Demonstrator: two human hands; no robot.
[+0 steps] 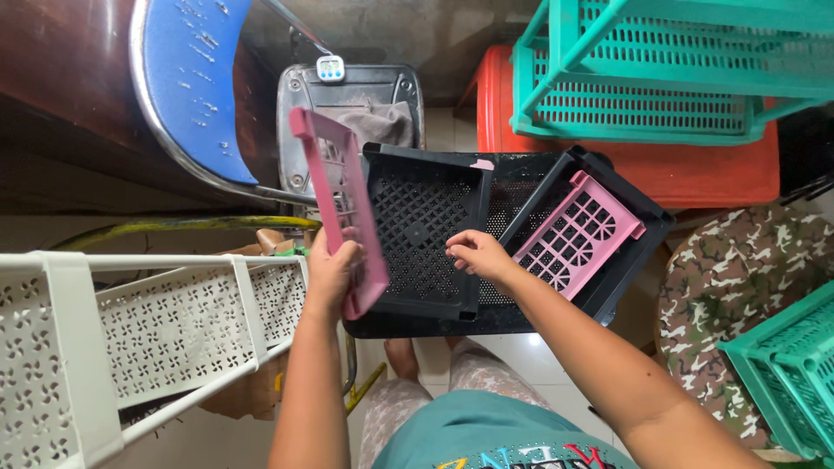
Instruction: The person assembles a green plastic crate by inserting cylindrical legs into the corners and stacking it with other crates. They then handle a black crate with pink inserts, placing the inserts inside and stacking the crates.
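Pink panel (340,208) being gripped upright in the left hand (331,271) beside a black crate (424,227).
The left grip is clamping the panel's lower edge, tilting it against the crate's left side. The right hand (476,254) is hovering over the crate's rim, fingers loosely curled, pinching nothing. A second pink panel (578,233) is lying inside another black tray (638,252) to the right.

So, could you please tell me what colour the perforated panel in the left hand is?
Pink: the left hand grips a pink perforated panel, clearest in the head view.
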